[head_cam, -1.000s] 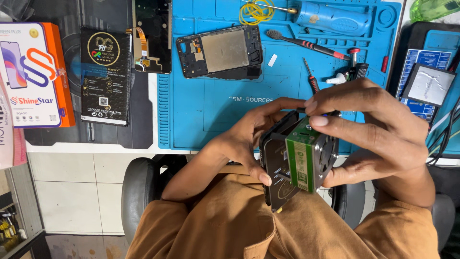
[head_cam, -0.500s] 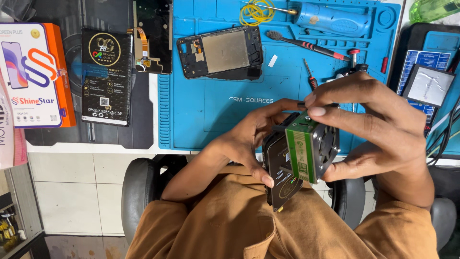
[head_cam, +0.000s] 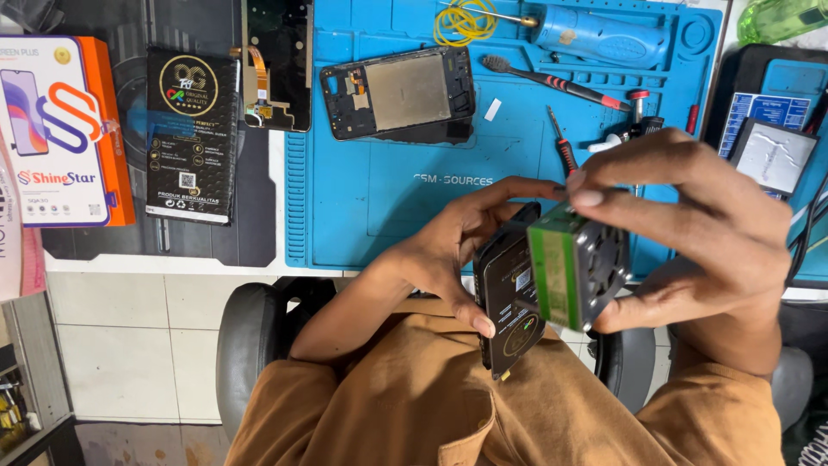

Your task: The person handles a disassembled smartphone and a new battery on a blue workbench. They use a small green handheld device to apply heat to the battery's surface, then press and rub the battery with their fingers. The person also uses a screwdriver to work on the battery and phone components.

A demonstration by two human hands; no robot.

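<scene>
Black phone part (head_cam: 509, 298) upright, long axis vertical, in left hand (head_cam: 448, 250) grip; right hand (head_cam: 690, 233) grip clamped on green-sided fan block (head_cam: 576, 266).

Single head-worn camera, looking steeply down over person's own chest and lap. Close range: left hand (head_cam: 448, 250) and right hand (head_cam: 699, 233) fill lower centre and right of frame. Beyond hands, blue work mat (head_cam: 388, 173) on bench (head_cam: 172, 267) runs along top of frame, bench's near edge crossing mid-frame. Tiled floor (head_cam: 121, 345) visible lower left. No second view.
</scene>
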